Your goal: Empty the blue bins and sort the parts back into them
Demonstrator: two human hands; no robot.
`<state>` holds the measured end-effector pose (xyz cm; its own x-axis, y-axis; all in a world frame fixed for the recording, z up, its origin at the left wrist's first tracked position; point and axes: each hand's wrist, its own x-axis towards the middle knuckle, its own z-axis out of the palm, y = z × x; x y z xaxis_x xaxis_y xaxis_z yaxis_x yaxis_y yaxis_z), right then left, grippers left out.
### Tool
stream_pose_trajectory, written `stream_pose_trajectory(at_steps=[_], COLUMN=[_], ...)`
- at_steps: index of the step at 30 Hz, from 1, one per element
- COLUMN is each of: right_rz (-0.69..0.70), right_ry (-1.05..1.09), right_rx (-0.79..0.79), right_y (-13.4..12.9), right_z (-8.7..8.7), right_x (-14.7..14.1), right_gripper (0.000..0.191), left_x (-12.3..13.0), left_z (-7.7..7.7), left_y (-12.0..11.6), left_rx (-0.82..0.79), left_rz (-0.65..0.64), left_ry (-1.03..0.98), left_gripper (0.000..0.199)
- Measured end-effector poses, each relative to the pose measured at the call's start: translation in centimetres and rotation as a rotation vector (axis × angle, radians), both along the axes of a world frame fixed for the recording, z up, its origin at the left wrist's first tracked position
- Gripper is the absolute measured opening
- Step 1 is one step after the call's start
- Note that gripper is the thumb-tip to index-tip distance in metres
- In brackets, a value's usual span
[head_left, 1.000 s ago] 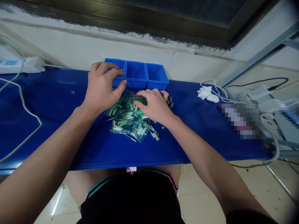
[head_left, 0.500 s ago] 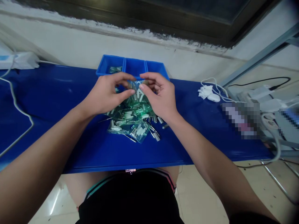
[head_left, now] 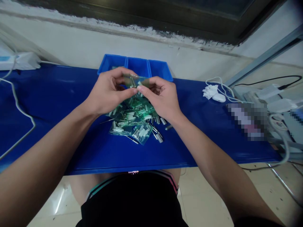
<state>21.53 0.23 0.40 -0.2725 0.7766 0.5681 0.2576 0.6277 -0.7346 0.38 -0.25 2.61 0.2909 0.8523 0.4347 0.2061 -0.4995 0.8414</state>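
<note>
Between both hands, above the pile, is a small clear greenish plastic bag (head_left: 135,80) with white and metal pieces in it. My left hand (head_left: 107,91) pinches its left side between thumb and fingers. The right side is pinched by my right hand (head_left: 163,96), and the two thumb tips nearly meet at the bag's lower edge. Below the hands lies a pile of similar filled bags (head_left: 130,116). Loose metal pins and silvery cylinders (head_left: 158,136) lie at the pile's right and front.
Behind the hands stands a blue three-part bin (head_left: 161,70), small bags in its left compartment. On the blue table (head_left: 94,157), a crumpled tissue (head_left: 210,91), white case (head_left: 219,97) and cables lie right. A power strip (head_left: 28,61) sits at the far left.
The small bag has been raised and is now stretched between my hands. My thumbs and fingers have closed on it and the thumb tips have come nearer each other.
</note>
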Motion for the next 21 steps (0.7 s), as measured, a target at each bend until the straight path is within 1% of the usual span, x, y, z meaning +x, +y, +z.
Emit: stream_pose_trajectory(at_steps=[2,7,11,15,18,21], right_rz=[-0.035,-0.087,-0.115,-0.126,-0.106,-0.076], right_ry=[0.014,0.071,0.115,0.135,0.144,0.107], right_rx=[0.018,0.080,0.117,0.104,0.080,0.047], right_y=[0.0,-0.1,-0.5,-1.0,-1.3,-1.3], right_z=[0.0,0.3,0.4,0.6,0.8,1.0], right_x=[0.0,-0.2,-0.4,-0.7,-0.8,-0.6], right_gripper=[0.039,0.038,0.036,0.038,0.038,0.039], left_x=[-0.1,-0.2,-0.2,0.0,0.1,0.1], left_z=[0.0,0.0,0.1,0.3,0.2,0.1], left_y=[0.0,-0.1,-0.3,-0.4,-0.4,-0.3], left_rx=[0.008,-0.033,-0.035,-0.036,0.015,0.095], left_rz=[-0.010,-0.026,-0.043,-0.076,-0.071,-0.021], left_ry=[-0.020,0.019,0.025,0.019,-0.022,-0.058], left_gripper=[0.051,0.036,0.038,0.037,0.034,0.030])
